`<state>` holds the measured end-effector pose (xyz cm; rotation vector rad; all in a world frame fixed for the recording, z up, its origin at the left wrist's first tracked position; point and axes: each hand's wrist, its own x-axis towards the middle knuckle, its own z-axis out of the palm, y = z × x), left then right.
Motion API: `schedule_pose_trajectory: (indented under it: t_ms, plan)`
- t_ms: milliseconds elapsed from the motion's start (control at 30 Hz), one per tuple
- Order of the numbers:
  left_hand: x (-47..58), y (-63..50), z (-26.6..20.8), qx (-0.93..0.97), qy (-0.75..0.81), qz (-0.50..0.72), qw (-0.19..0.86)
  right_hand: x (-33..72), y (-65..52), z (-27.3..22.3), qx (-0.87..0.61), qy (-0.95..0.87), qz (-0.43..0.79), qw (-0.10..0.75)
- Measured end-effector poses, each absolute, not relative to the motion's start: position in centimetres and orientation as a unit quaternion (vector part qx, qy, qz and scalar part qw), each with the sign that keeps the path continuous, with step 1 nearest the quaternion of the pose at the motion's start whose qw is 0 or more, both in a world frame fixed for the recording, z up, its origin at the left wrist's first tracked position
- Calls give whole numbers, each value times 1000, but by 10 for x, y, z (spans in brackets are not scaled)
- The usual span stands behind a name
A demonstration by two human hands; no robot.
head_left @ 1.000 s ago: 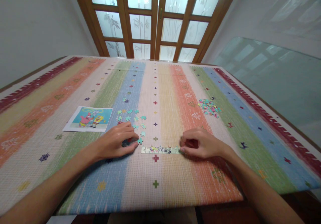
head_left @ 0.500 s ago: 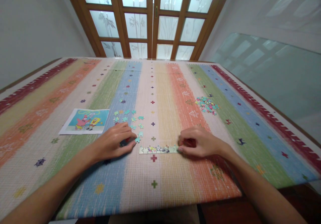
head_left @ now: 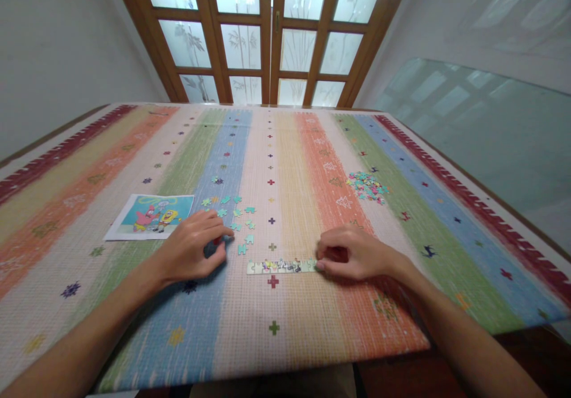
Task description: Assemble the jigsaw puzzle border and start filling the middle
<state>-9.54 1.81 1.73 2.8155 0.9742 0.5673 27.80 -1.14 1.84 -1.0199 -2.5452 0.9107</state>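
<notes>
Joined jigsaw strip (head_left: 281,266) lay flat on striped tablecloth (head_left: 250,326). Right hand (head_left: 357,252) was at strip's right end, thumb touching it, fingers curled narrow; couldn't tell if they pinched a piece. Left hand (head_left: 191,246) was left of strip, thumb and index apart, nothing seen between. Loose teal jigsaw pieces (head_left: 249,240) sat beyond strip's left end, SpongeBob-and-Patrick printout (head_left: 151,215) farther left of strip, jigsaw pile (head_left: 368,187) beyond strip's right end. Glass-paned wooden doors (head_left: 266,59) stood well beyond strip.
</notes>
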Motion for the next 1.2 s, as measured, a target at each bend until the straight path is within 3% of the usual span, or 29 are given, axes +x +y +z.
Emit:
schedule_pose_trajectory:
  t_ms: [367,700,1200]
  plan:
    - [-122,38,14,851,458,253,-47,278,-12,17,-360,-874,305,113]
    - [-94,36,1,907,372,193,53,276,-13,18,-354,-877,301,117]
    - [-76,41,-6,916,364,142,86,273,-12,17,-349,-875,307,131]
